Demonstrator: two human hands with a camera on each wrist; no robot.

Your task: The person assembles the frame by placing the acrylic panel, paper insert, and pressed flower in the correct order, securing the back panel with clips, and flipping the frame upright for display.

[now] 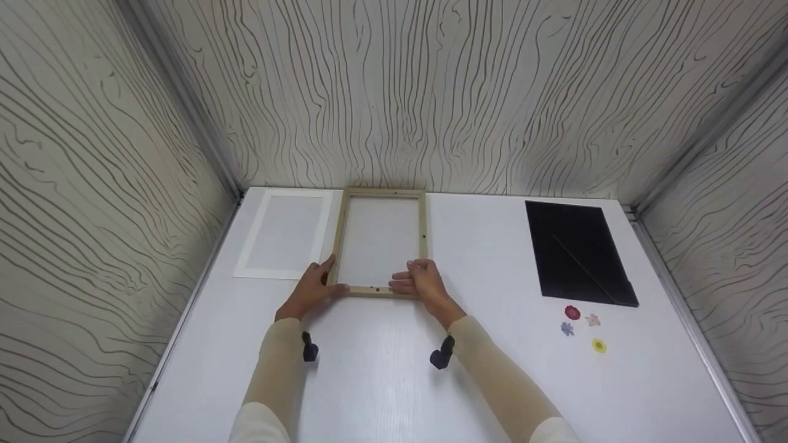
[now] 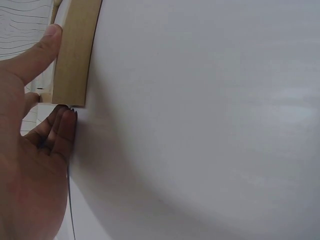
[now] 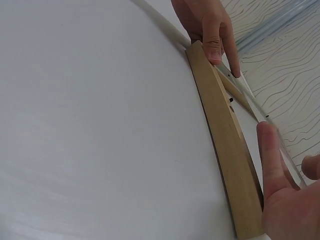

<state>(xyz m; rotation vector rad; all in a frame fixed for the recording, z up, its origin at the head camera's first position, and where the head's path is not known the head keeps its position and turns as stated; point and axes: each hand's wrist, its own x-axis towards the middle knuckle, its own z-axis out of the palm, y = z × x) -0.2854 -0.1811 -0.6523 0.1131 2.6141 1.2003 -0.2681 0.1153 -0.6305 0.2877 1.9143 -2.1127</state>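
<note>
A light wooden picture frame [image 1: 423, 215] lies on the white table, its small dark fastenings facing up. My left hand [image 1: 311, 289] grips its near left corner, thumb over the near bar and fingers along the left side. In the left wrist view that thumb [image 2: 47, 42] reaches onto the wooden bar [image 2: 77, 55]. My right hand [image 1: 425, 283] is at the near right corner, its fairly straight fingers reaching over the near bar. In the right wrist view these fingers [image 3: 270, 150] stand beside the bar's inner edge.
A white mat with a wide border [image 1: 246, 261] lies left of the frame. At the right is a black backing board [image 1: 572, 246] with a thin diagonal strip. Several small flowers, including a red one [image 1: 572, 312] and a yellow one [image 1: 599, 346], lie below it. A patterned wall [image 1: 394, 92] stands behind the table.
</note>
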